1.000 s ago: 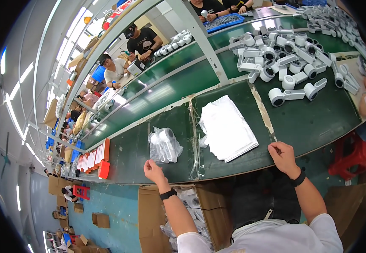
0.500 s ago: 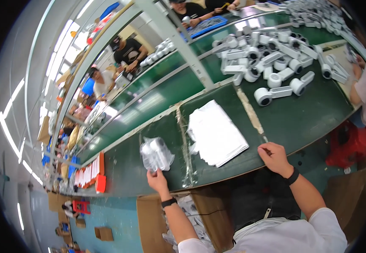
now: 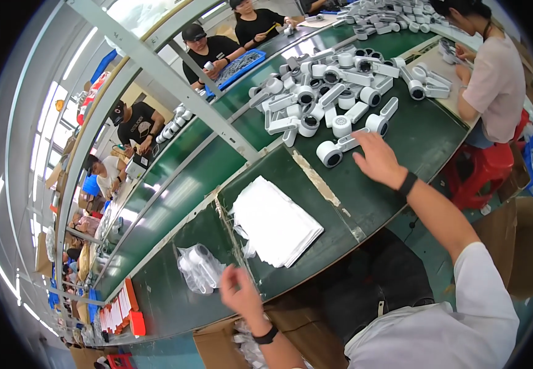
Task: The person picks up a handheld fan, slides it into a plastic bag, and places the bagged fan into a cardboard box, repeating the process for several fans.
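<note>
On the green bench, a clear plastic bag holds a white plastic part with a round end. My left hand is just right of the bag, its fingers loosely curled and apart, holding nothing. My right hand is stretched over the bench, fingers extended, at the near edge of a pile of white parts. Each part has round drum-like ends and a flat arm. Closest to those fingers is a white part with a dark round face; whether they touch it is unclear. Between my hands lies a stack of white bags.
An orange-red box of white slips stands at the left. Below the bench edge, an open carton contains bagged parts. A metal post rises beyond the bench. A co-worker in pink sits at the right by a red stool.
My left hand has let go of the bagged part, which now lies on the bench. My right hand has moved forward to the pile and opened. The view has shifted right.
</note>
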Demonstrator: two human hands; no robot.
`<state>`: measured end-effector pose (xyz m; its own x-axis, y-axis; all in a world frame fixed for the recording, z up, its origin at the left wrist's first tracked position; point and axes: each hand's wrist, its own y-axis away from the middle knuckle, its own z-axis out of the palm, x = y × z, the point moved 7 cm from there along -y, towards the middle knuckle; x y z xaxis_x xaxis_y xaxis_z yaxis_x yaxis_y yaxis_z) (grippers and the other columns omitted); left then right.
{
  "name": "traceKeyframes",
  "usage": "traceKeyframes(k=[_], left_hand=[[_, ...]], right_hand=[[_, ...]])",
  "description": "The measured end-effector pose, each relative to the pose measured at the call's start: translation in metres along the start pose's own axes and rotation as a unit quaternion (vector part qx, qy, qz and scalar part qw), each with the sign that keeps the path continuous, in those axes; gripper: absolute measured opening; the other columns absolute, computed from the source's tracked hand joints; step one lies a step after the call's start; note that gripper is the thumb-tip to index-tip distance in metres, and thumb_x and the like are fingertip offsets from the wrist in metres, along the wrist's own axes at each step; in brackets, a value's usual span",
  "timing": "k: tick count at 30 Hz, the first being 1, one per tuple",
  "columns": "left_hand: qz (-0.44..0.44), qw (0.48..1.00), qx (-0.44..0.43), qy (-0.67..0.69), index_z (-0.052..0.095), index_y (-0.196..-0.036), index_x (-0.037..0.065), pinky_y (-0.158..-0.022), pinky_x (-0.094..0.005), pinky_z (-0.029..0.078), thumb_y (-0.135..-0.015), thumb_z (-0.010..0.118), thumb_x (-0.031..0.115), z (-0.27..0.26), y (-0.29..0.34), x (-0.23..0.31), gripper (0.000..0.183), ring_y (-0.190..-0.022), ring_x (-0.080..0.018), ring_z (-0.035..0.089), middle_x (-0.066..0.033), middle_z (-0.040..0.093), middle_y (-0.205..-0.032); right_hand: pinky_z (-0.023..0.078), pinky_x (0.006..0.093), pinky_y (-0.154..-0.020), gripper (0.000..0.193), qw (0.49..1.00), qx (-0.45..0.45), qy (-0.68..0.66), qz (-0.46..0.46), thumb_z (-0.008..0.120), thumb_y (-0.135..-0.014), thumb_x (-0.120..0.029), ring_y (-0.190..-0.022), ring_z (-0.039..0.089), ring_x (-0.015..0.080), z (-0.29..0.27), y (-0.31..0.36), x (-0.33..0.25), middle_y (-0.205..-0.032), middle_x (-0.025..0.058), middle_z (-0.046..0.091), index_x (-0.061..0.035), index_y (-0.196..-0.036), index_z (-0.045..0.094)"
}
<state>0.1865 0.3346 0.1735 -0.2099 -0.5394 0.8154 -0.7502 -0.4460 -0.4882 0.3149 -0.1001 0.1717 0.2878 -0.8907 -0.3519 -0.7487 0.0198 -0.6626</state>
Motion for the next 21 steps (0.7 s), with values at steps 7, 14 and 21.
traceKeyframes(k=[7, 14, 21], left_hand=[[0.215, 0.945, -0.151, -0.197, 0.069, -0.097, 0.004, -0.074, -0.0386, 0.049, -0.081, 0.070, 0.013, 0.120, 0.012, 0.031, 0.019, -0.085, -0.0313, 0.061, -0.0128, 0.067, -0.096], [0.145, 0.919, -0.205, -0.305, 0.071, -0.090, 0.008, -0.076, -0.0435, 0.044, -0.082, 0.068, 0.019, 0.135, 0.002, 0.012, 0.015, -0.086, -0.0318, 0.057, -0.0091, 0.066, -0.090], [0.104, 0.965, -0.161, -0.178, 0.069, -0.092, 0.002, -0.072, -0.0410, 0.048, -0.086, 0.064, 0.013, 0.122, -0.005, 0.016, 0.014, -0.078, -0.0327, 0.060, -0.0158, 0.066, -0.086]], right_hand=[[0.038, 0.0482, -0.090, 0.046, 0.977, -0.150, 0.149, 0.009, 0.067, -0.077, -0.014, -0.114, 0.047, 0.0260, 0.054, -0.003, 0.020, -0.111, 0.0101, 0.054, -0.0082, -0.121, 0.055], [0.047, 0.0461, -0.074, 0.034, 0.973, -0.217, -0.009, 0.079, 0.066, -0.083, -0.021, -0.085, 0.059, 0.0392, 0.037, 0.016, 0.009, -0.100, 0.0175, 0.054, -0.0058, -0.111, 0.054], [0.046, 0.0251, -0.059, 0.033, 0.825, -0.193, -0.448, 0.285, 0.065, -0.086, -0.015, -0.068, 0.055, 0.0079, 0.013, 0.043, -0.040, -0.083, 0.0031, 0.058, -0.0040, -0.112, 0.049]])
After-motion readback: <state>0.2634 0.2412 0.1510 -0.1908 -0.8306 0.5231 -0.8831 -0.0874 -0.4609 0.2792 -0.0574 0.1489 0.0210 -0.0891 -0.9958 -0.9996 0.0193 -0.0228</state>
